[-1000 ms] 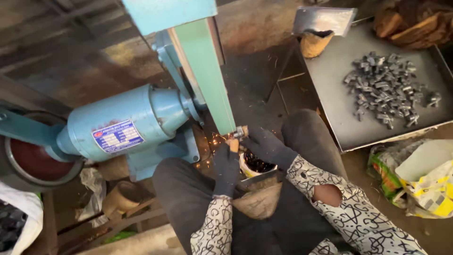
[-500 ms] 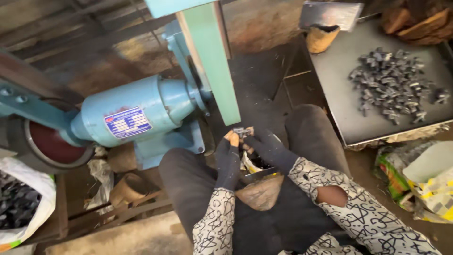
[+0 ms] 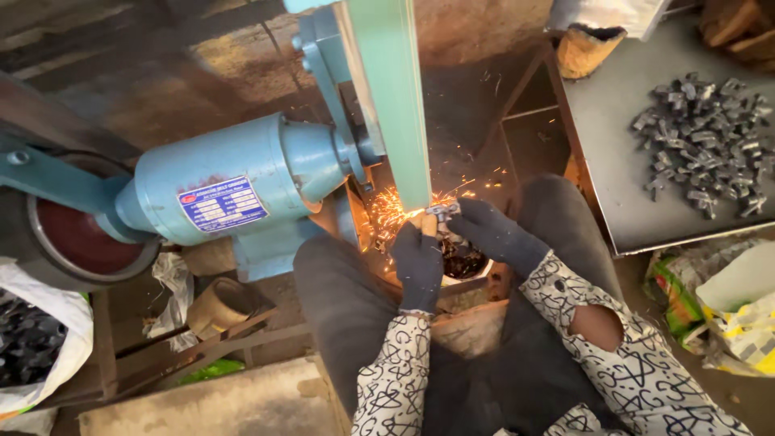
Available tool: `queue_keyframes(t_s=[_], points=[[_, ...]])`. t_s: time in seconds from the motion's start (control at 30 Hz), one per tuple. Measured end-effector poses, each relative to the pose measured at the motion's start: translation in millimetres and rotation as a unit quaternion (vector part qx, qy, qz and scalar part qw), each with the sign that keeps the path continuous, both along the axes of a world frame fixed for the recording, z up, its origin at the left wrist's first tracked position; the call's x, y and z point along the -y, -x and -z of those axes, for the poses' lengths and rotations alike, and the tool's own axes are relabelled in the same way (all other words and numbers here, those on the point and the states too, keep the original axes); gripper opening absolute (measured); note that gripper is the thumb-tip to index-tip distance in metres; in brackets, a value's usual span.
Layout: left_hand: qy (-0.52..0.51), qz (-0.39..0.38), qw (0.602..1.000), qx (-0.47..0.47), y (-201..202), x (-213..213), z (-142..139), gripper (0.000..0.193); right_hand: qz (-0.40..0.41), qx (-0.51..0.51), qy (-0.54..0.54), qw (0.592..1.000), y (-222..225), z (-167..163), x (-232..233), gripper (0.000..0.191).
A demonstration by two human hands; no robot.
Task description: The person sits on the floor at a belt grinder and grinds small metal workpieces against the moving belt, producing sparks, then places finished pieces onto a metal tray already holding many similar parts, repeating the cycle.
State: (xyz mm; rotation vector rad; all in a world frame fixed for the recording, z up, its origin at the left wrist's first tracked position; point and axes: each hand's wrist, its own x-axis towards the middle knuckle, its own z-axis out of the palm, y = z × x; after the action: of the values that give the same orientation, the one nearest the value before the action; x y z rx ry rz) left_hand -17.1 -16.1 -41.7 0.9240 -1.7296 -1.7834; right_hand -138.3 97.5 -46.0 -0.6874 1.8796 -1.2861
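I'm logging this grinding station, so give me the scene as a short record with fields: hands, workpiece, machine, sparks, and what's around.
Left hand: left hand, dark glove, at the small metal piece
Right hand: right hand, dark glove, holds that piece
Workpiece: pressed to the green belt
Machine: blue motor
Sparks: orange sparks fly left of the piece
Around: grey tray with a pile of metal parts; white bag lower left
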Motion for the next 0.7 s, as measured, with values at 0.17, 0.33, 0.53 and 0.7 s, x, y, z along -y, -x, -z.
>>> queue_keyframes(t_s=[0.17,0.33,0.53,0.7], points=[[0.098,0.052,0.994,-0.007,-9,9,-12,0.025,-0.009,-0.098,0.011,0.995,-3,-8,-3,0.019],[-0.08,0.081,0.993,-0.028,-20,14,-8,0.026,0.0,-0.307,0.138,0.942,-23,-41,-16,0.026],[-0.047,0.052,0.997,-0.023,-30,9,-4,0.024,0.02,-0.055,-0.005,0.998,-38,-60,-7,0.021],[-0.03,0.016,0.998,-0.057,-27,9,-5,0.026,0.041,-0.025,0.012,0.999,-32,-50,7,0.02]])
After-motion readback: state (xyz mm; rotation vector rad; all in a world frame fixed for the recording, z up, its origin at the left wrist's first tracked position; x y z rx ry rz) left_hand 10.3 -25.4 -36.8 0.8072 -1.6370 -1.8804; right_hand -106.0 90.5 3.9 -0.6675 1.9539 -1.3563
